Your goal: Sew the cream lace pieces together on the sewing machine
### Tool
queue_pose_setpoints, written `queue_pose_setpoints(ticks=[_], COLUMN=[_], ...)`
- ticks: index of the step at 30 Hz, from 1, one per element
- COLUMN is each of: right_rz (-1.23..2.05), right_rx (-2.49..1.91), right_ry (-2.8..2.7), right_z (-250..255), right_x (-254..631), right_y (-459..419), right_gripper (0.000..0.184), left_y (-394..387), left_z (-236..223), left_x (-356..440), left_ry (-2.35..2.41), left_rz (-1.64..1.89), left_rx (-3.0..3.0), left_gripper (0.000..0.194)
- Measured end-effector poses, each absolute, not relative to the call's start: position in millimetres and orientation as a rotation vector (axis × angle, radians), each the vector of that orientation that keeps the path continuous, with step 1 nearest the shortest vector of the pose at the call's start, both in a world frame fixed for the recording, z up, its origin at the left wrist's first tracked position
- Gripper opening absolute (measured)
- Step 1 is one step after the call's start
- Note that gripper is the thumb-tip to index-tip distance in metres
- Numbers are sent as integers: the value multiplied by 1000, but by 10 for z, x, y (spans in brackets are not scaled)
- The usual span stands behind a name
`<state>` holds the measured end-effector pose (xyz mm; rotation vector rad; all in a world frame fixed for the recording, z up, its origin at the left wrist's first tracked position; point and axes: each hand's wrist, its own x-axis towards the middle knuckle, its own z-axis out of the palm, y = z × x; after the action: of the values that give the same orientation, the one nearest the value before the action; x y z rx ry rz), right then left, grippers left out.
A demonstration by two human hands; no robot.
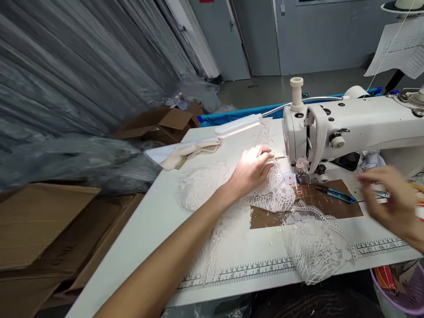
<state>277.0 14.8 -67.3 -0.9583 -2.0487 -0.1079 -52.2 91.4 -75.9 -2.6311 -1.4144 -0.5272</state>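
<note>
My left hand (252,167) reaches in beside the sewing machine's needle area, its fingers curled on a white lace piece (276,192). That lace lies bunched left of the presser foot (302,178), partly under the hand. My right hand (391,203), blurred by motion, hovers at the right with thumb and fingers apart and nothing visible in them. Closest to it are a small metal tool (382,194) and blue thread snips (338,194), which lie on a brown plate (265,218). Another lace piece (314,247) hangs over the table's front edge.
The white sewing machine (367,123) stands at the right, with a lit lamp (237,125) beside it. More lace (202,185) and beige fabric (190,152) lie on the left. Cardboard boxes (43,225) stand beside the table; a purple basket (394,304) is below right.
</note>
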Motion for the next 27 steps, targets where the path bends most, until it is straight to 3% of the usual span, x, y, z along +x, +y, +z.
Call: queue_pose_setpoints(ticks=[6,15,27], right_rz=[170,333,13], right_rx=[-813,-1083,-1281], right_ry=[-2483,-2489,-2573], right_z=[-1041,-1134,-1136], right_x=[1966,1980,1857], right_y=[191,212,205], right_gripper=[30,36,33], left_y=[396,457,684], left_z=[-826,-985,-1043], left_x=[-373,-233,-222], left_ry=[-1433,-1261,-1124], left_rz=[-514,-330,-362], left_rx=[-2710,-2904,-2899], left_gripper=[27,36,30])
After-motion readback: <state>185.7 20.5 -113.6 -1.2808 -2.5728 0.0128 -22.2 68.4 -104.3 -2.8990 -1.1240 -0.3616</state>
